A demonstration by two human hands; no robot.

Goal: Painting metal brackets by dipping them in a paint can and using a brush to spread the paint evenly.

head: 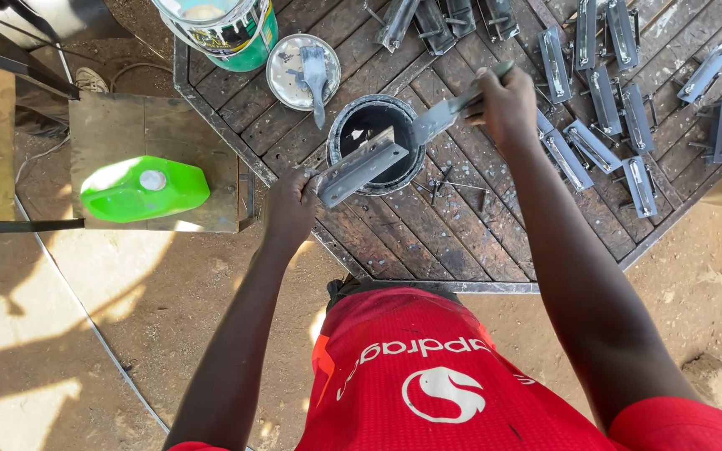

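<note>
My left hand (292,203) grips one end of a grey metal bracket (363,167) and holds it slanted over an open tin of dark paint (375,124). My right hand (505,102) holds a paintbrush (447,113) whose bristle end rests against the upper end of the bracket, above the tin. The tin stands on a dark metal grid panel (453,242) in front of me.
Several grey painted brackets (603,100) lie spread over the panel at the right and top. A round lid with a second brush (303,71) and a large paint bucket (226,29) sit at the top. A green jerrycan (144,189) lies on a small stand at left. Sandy ground surrounds.
</note>
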